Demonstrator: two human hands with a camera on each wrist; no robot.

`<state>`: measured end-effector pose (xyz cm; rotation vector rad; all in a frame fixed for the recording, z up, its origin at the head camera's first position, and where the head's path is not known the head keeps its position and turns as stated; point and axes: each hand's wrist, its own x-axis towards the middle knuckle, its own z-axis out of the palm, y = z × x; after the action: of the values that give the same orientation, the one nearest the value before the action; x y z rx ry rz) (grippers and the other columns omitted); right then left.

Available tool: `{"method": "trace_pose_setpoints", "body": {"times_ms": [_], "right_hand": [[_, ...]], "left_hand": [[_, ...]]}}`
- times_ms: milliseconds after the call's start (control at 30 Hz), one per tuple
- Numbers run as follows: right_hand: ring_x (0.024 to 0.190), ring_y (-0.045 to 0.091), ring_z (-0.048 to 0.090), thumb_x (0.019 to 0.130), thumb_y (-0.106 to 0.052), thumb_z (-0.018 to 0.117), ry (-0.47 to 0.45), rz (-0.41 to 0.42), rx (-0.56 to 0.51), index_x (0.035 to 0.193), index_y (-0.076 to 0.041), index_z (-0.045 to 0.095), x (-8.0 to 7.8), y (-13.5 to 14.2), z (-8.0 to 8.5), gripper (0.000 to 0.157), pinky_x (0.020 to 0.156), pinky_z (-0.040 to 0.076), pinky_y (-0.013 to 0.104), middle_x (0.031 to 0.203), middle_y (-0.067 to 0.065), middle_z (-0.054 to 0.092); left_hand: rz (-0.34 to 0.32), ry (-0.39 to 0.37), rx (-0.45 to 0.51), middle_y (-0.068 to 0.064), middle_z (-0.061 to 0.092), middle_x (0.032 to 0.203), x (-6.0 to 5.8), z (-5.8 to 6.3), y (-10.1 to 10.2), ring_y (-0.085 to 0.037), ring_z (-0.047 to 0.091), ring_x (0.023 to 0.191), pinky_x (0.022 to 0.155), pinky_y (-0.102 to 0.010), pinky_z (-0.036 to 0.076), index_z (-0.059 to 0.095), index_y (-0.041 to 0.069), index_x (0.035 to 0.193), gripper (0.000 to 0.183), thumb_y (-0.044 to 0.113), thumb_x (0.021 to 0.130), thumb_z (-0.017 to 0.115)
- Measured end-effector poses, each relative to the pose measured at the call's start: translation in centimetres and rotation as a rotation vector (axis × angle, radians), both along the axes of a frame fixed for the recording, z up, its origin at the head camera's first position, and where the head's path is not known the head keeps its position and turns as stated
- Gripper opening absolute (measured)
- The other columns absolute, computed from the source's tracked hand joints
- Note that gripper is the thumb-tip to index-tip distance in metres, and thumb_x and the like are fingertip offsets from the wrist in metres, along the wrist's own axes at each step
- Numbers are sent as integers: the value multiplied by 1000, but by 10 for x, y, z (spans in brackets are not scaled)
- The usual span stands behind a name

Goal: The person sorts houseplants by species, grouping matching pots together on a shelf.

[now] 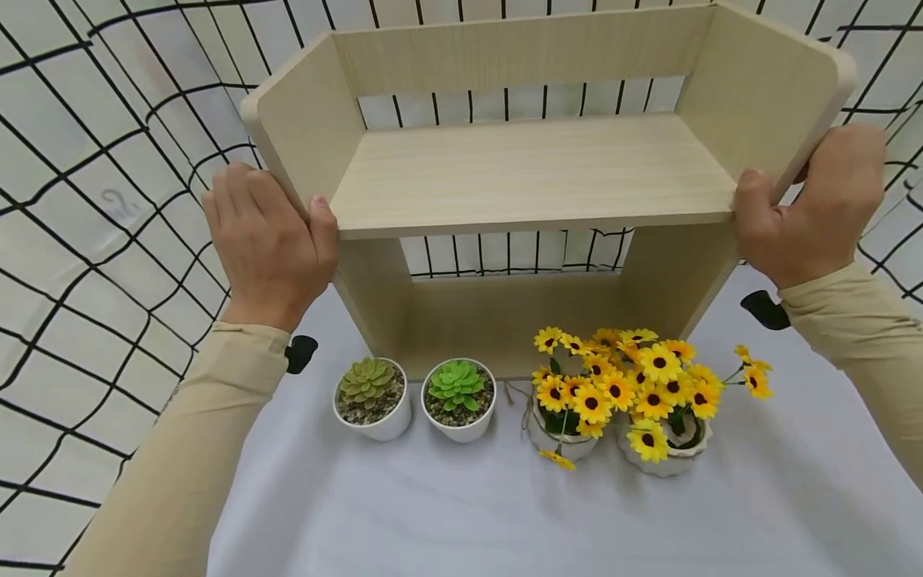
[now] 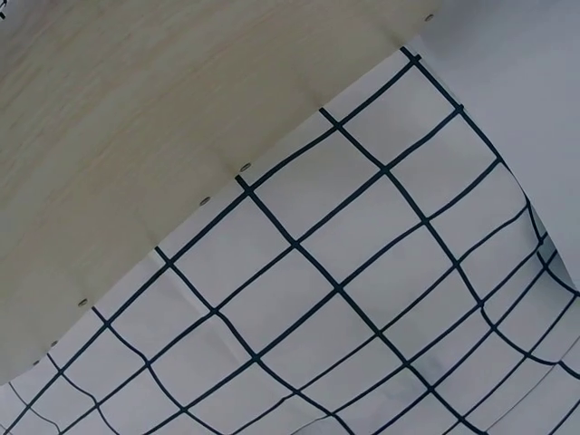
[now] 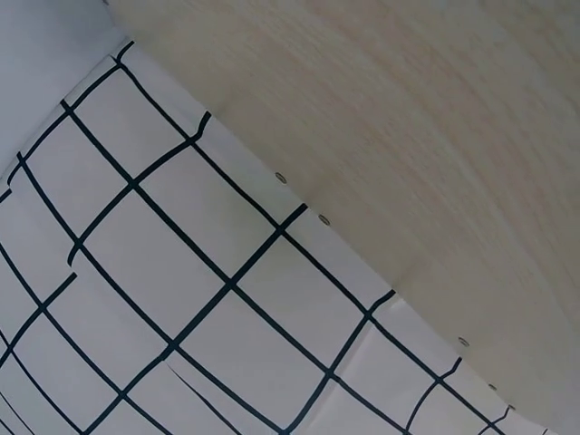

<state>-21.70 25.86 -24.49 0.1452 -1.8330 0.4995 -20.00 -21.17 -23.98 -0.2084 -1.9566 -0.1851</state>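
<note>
A pale wooden two-tier shelf [image 1: 534, 172] stands upright in the head view, its upper tier nearest the camera. My left hand [image 1: 270, 240] grips its left side panel, thumb at the front edge and fingers along the outer face. On the opposite side panel my right hand [image 1: 815, 204] holds on in the same way, thumb towards the inside front edge. Both shelf tiers hold nothing. The wrist views show the outer faces of the side panels, left [image 2: 163, 118] and right [image 3: 408, 163], with small holes along one edge; neither hand shows there.
Before the shelf's base stand two white-potted succulents, one dull green [image 1: 368, 381] and one bright green [image 1: 456, 385]. To their right are two pots of yellow flowers [image 1: 566, 441] [image 1: 667, 461]. White cloth [image 1: 447, 521] covers the table; a black-grid backdrop [image 1: 108, 240] surrounds it.
</note>
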Motion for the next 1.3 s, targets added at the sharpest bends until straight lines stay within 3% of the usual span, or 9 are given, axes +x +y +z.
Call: {"method": "trace_pose_setpoints", "body": {"times_ms": [167, 200, 300, 367, 433, 700, 867, 1100, 1300], "right_hand": [[82, 22, 43, 90, -42, 44, -142, 49, 77, 113, 13, 56, 11, 3, 1, 61, 77, 26, 26, 104, 33, 50], [82, 13, 40, 90, -42, 44, -162, 76, 76, 113, 14, 55, 15, 3, 0, 61, 77, 26, 26, 104, 32, 49], [86, -7, 29, 90, -37, 48, -215, 159, 31, 112, 14, 53, 26, 2, -4, 56, 79, 26, 20, 93, 1, 50], [85, -12, 31, 89, -33, 49, -228, 208, -19, 109, 14, 52, 35, 1, -8, 51, 80, 26, 16, 95, -22, 41], [85, -14, 33, 89, -30, 51, -242, 240, -51, 109, 14, 52, 44, 0, -13, 49, 80, 27, 15, 104, -34, 28], [92, -17, 39, 92, -21, 55, -248, 323, -48, 101, 18, 55, 69, 17, -38, 40, 82, 33, 10, 101, -33, 39], [90, -18, 40, 92, -5, 61, -412, 266, -62, 106, 11, 59, 82, 32, -63, 21, 83, 31, 5, 98, -32, 42], [87, -19, 40, 87, 2, 62, -522, 240, -21, 102, 6, 62, 101, 42, -108, 16, 79, 31, 3, 94, 1, 57], [88, -16, 40, 83, 9, 62, -601, 270, 6, 105, 2, 64, 121, 40, -139, 24, 71, 34, 2, 96, 9, 63]], "left_hand": [[-24, 15, 11, -32, 47, 96, -2, 0, -4, -46, 38, 89, 82, -56, 27, 46, -10, 106, 46, 33, 97, 33], [-30, 18, 17, -32, 47, 96, -2, 0, -5, -46, 38, 88, 82, -56, 27, 47, -10, 106, 46, 33, 96, 33], [-38, 16, 31, -32, 47, 96, -1, 0, -10, -46, 37, 88, 82, -56, 27, 47, -11, 107, 47, 33, 96, 33], [-34, 10, 33, -32, 46, 97, -1, 0, -13, -46, 37, 89, 82, -56, 26, 47, -11, 108, 48, 34, 96, 33], [-34, 9, 39, -33, 46, 97, 0, 0, -15, -46, 37, 89, 83, -56, 26, 47, -11, 108, 48, 34, 96, 33], [-40, 28, 74, -34, 45, 98, -1, 1, -19, -47, 36, 88, 83, -57, 26, 46, -12, 105, 48, 32, 94, 32], [-25, 21, 66, -34, 46, 99, 0, 2, -21, -47, 37, 89, 84, -57, 26, 47, -12, 107, 49, 33, 94, 32], [-26, 32, 75, -35, 45, 100, 0, 3, -20, -49, 37, 92, 87, -58, 25, 46, -13, 106, 50, 33, 94, 32], [-42, 67, 95, -36, 45, 99, 1, 4, -17, -51, 36, 93, 90, -59, 23, 46, -14, 102, 49, 32, 92, 32]]}}
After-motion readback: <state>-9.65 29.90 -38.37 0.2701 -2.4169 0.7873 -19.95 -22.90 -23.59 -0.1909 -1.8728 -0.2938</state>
